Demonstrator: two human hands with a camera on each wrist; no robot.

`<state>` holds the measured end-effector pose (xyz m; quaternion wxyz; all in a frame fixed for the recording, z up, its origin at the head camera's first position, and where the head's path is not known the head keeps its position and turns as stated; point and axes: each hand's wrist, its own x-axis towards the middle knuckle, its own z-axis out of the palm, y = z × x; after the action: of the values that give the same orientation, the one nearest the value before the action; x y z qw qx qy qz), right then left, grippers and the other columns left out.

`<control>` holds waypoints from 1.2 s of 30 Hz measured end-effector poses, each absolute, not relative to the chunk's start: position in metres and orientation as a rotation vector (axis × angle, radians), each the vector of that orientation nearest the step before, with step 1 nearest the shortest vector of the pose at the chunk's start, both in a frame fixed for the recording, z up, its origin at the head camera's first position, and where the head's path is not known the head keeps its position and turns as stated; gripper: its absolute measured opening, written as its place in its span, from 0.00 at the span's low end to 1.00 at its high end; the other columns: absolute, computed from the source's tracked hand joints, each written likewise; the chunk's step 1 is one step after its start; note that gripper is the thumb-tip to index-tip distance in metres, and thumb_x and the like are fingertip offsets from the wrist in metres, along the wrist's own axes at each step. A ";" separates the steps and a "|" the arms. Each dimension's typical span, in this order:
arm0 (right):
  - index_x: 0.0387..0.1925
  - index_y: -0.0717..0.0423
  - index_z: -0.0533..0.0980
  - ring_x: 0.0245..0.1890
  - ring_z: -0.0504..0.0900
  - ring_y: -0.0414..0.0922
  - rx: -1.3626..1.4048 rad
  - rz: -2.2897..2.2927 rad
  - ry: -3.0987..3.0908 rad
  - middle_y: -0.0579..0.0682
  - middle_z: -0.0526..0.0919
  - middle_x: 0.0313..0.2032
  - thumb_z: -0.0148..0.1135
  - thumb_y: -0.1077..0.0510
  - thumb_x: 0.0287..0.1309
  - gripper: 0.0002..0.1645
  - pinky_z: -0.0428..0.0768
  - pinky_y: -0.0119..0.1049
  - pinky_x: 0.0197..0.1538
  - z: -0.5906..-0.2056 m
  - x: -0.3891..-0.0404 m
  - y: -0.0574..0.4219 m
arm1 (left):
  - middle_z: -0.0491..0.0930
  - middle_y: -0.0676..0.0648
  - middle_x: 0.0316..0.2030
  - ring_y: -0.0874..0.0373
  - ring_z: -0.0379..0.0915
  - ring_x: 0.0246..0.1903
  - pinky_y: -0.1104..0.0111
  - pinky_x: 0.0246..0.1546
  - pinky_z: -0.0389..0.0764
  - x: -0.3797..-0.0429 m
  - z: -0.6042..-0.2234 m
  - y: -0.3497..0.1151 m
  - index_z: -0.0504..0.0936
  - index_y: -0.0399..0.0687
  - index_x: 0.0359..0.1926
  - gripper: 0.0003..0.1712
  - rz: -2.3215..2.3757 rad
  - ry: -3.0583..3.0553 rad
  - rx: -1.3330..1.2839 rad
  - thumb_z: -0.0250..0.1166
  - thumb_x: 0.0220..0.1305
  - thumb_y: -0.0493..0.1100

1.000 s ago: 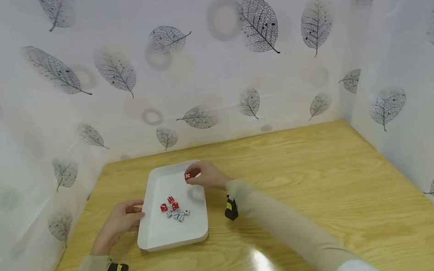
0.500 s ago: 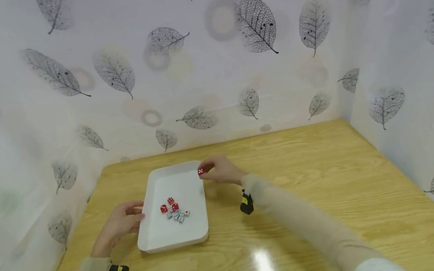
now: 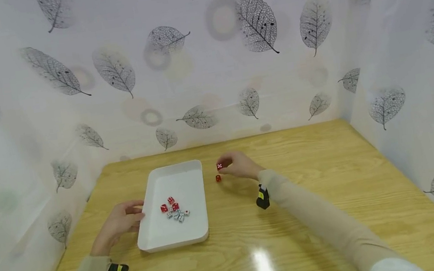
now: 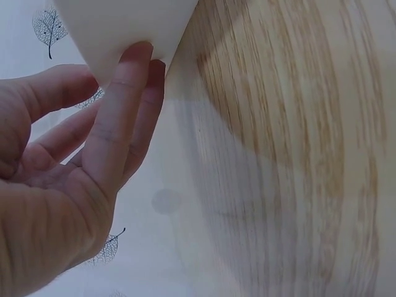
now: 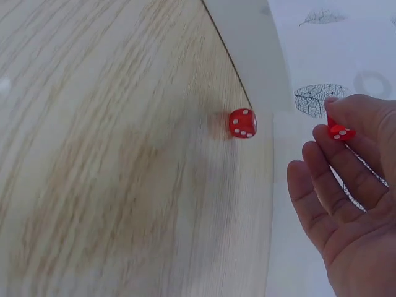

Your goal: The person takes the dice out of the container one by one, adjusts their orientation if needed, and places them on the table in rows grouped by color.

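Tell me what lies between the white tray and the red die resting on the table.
The head view shows only bare wooden tabletop between the white tray and that red die.

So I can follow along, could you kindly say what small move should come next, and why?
Perhaps lower the red cubic die with white pips toward the yellowish wooden table: the right grip holds it raised near another red die resting there.

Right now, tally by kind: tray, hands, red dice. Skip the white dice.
White tray: 1
Hands: 2 (left hand, right hand)
Red dice: 5 (3 in the white tray, 1 on the table, 1 held by the right hand)
Total: 8
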<state>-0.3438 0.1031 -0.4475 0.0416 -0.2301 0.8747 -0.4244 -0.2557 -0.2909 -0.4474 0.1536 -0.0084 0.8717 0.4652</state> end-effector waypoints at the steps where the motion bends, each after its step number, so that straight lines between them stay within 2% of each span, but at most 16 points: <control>1: 0.51 0.60 0.80 0.46 0.82 0.45 -0.693 -1.296 2.682 0.50 0.85 0.44 0.66 0.58 0.60 0.18 0.80 0.40 0.54 -0.448 -0.344 0.105 | 0.70 0.28 0.53 0.51 0.81 0.39 0.58 0.37 0.86 -0.255 -0.447 -0.291 0.64 0.29 0.67 0.29 1.337 2.498 -0.027 0.58 0.68 0.33; 8: 0.49 0.63 0.80 0.46 0.83 0.48 -0.625 -1.279 2.739 0.54 0.86 0.43 0.66 0.60 0.59 0.17 0.81 0.42 0.53 -0.450 -0.345 0.118 | 0.71 0.29 0.53 0.49 0.80 0.41 0.58 0.38 0.86 -0.256 -0.447 -0.290 0.64 0.30 0.67 0.29 1.318 2.515 -0.032 0.58 0.68 0.33; 19: 0.42 0.59 0.84 0.41 0.83 0.46 -0.525 -1.156 2.774 0.52 0.87 0.39 0.71 0.60 0.55 0.13 0.81 0.42 0.49 -0.458 -0.346 0.133 | 0.71 0.29 0.53 0.49 0.79 0.42 0.59 0.37 0.86 -0.258 -0.450 -0.290 0.64 0.30 0.67 0.28 1.311 2.513 -0.056 0.58 0.67 0.32; 26: 0.41 0.60 0.85 0.43 0.82 0.48 -0.519 -1.067 2.768 0.53 0.87 0.39 0.71 0.61 0.54 0.12 0.80 0.43 0.51 -0.460 -0.346 0.135 | 0.72 0.28 0.53 0.50 0.81 0.40 0.59 0.36 0.86 -0.260 -0.447 -0.290 0.65 0.30 0.67 0.28 1.322 2.518 -0.057 0.58 0.67 0.32; 36: 0.42 0.55 0.85 0.46 0.82 0.48 -0.482 -0.949 2.793 0.51 0.87 0.42 0.71 0.59 0.54 0.12 0.79 0.45 0.55 -0.469 -0.350 0.131 | 0.71 0.29 0.54 0.48 0.80 0.42 0.59 0.37 0.86 -0.260 -0.447 -0.291 0.64 0.31 0.67 0.28 1.308 2.503 -0.077 0.57 0.68 0.32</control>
<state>-0.3502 0.1307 -0.4690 0.0765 -0.1607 0.9318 -0.3165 -0.2603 -0.2909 -0.4467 0.1576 -0.0270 0.8748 0.4573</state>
